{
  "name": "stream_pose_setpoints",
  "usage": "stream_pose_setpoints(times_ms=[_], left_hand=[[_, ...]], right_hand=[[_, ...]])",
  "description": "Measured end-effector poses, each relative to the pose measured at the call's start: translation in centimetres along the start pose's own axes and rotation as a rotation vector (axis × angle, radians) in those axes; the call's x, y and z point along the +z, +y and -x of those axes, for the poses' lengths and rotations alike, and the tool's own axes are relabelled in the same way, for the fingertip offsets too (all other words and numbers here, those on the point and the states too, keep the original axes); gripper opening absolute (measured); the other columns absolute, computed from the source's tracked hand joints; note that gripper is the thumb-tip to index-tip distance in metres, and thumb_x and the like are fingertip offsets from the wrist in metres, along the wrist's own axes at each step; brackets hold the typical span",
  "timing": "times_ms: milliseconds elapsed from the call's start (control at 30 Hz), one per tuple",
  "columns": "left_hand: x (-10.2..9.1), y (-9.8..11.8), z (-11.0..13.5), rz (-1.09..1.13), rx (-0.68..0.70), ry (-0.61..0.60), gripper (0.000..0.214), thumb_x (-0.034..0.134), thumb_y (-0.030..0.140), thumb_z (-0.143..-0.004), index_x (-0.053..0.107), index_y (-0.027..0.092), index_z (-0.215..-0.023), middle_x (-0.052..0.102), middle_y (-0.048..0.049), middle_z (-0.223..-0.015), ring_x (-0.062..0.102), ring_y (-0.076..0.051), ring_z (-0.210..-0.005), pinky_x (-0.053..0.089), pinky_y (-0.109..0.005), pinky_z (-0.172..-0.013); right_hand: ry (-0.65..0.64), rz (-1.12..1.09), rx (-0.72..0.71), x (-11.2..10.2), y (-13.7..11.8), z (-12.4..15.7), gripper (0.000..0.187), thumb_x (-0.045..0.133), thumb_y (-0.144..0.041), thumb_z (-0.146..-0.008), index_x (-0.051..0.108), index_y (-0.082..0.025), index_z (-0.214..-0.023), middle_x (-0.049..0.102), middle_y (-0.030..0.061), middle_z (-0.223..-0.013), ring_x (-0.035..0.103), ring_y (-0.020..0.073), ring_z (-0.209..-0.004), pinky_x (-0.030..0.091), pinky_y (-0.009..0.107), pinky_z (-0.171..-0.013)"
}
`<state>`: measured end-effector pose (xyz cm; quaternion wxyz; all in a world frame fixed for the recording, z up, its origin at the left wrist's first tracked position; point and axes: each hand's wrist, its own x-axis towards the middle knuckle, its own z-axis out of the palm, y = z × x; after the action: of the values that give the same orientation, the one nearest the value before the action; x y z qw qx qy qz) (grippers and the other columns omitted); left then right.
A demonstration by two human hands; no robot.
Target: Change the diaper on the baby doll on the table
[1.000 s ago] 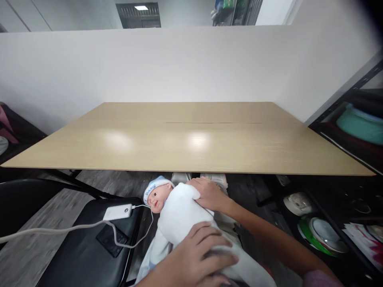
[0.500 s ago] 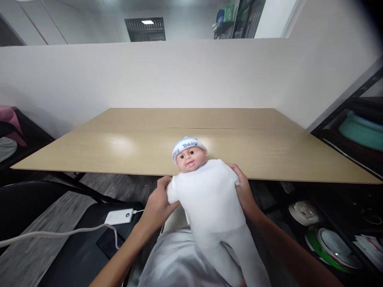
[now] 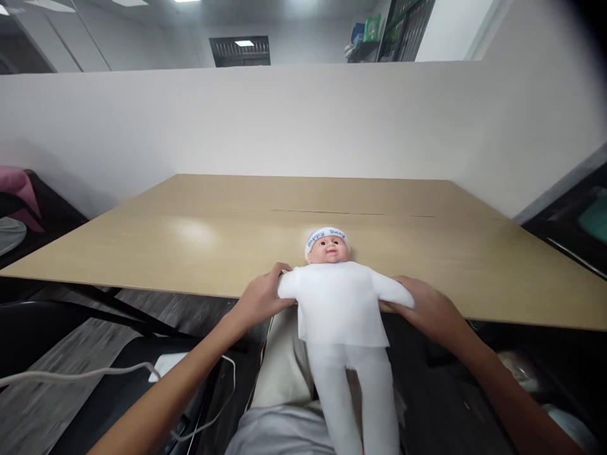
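A baby doll (image 3: 339, 303) in white clothes lies face up, its head on the near edge of the wooden table (image 3: 227, 227) and its legs hanging toward my lap. It wears a white cap (image 3: 327, 235) with blue lettering. My left hand (image 3: 265, 294) is closed around the doll's arm on the left. Around the other arm, held out to the right, my right hand (image 3: 424, 306) is closed too. The doll's hands are hidden within my grip, and its feet run out of the bottom of the view.
On the left, a black chair (image 3: 118, 404) bears a white power bank (image 3: 165, 363) with a cable, partly behind my forearm. A dark shelf (image 3: 576, 215) stands at right. Behind the table rises a white partition wall (image 3: 303, 120). Pink cloth (image 3: 19, 186) hangs at far left.
The doll has straightened from a tilt and shifted right, its head now level. Both its arms are spread sideways, and my right hand has moved outward with one arm.
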<state>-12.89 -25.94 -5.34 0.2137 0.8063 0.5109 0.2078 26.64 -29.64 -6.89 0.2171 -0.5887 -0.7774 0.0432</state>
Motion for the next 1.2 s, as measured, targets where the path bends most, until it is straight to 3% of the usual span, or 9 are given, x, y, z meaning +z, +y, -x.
stream_pose_setpoints(times_ms=[133, 333, 567, 800, 1033, 1200], left_hand=[[-0.9, -1.8, -1.1, -0.129, 0.016, 0.001, 0.057, 0.076, 0.051, -0.084, 0.052, 0.024, -0.128, 0.073, -0.0081, -0.117, 0.070, -0.032, -0.102, 0.048, -0.036, -0.078], [-1.6, -6.3, -4.3, -0.227, 0.033, 0.072, 0.052, 0.062, 0.068, -0.093, 0.063, 0.022, -0.119, 0.072, -0.0081, -0.109, 0.066, -0.029, -0.100, 0.049, -0.040, -0.085], [-1.8, -10.7, -12.5, -0.170, 0.104, 0.128, 0.053, 0.064, 0.070, -0.090, 0.066, 0.022, -0.112, 0.073, -0.0060, -0.103, 0.067, -0.027, -0.095, 0.049, -0.036, -0.081], [-2.4, -13.0, -20.5, -0.157, 0.031, 0.170, 0.054, 0.064, 0.072, -0.088, 0.067, 0.023, -0.107, 0.073, -0.0053, -0.099, 0.067, -0.026, -0.087, 0.047, -0.033, -0.071], [-1.8, -15.8, -27.0, -0.227, 0.038, 0.379, 0.059, 0.068, 0.070, -0.086, 0.067, 0.022, -0.120, 0.073, -0.0085, -0.103, 0.063, -0.030, -0.099, 0.049, -0.039, -0.086], [-1.6, -17.4, -30.3, -0.273, 0.056, 0.451, 0.054, 0.065, 0.061, -0.093, 0.061, 0.022, -0.131, 0.072, -0.0105, -0.120, 0.061, -0.032, -0.110, 0.043, -0.044, -0.098]], right_hand=[[-0.031, -0.070, 0.065, 0.4, 1.6, -0.7, 0.036, 0.056, -0.051, -0.096, 0.070, -0.030, -0.122, 0.077, 0.0062, -0.122, 0.073, 0.0334, -0.104, 0.057, 0.040, -0.079], [0.019, -0.136, 0.107, 2.4, 4.0, -4.7, 0.033, 0.054, -0.047, -0.090, 0.066, -0.036, -0.120, 0.078, 0.0060, -0.115, 0.074, 0.0401, -0.096, 0.057, 0.045, -0.071], [0.073, -0.017, 0.114, 5.3, 7.3, -12.6, 0.034, 0.058, -0.049, -0.087, 0.061, -0.032, -0.116, 0.077, 0.0111, -0.098, 0.071, 0.0388, -0.082, 0.050, 0.044, -0.065], [0.097, 0.024, 0.102, 7.2, 11.1, -21.3, 0.040, 0.060, -0.048, -0.083, 0.063, -0.025, -0.115, 0.077, 0.0095, -0.104, 0.071, 0.0322, -0.087, 0.051, 0.039, -0.071], [0.199, 0.034, 0.013, 8.6, 14.4, -28.4, 0.040, 0.063, -0.048, -0.086, 0.066, -0.022, -0.115, 0.076, 0.0105, -0.105, 0.070, 0.0323, -0.092, 0.052, 0.042, -0.080], [0.281, 0.045, -0.031, 9.4, 16.5, -31.3, 0.053, 0.059, -0.064, -0.092, 0.067, -0.022, -0.121, 0.075, 0.0139, -0.116, 0.067, 0.0363, -0.105, 0.050, 0.050, -0.093]])
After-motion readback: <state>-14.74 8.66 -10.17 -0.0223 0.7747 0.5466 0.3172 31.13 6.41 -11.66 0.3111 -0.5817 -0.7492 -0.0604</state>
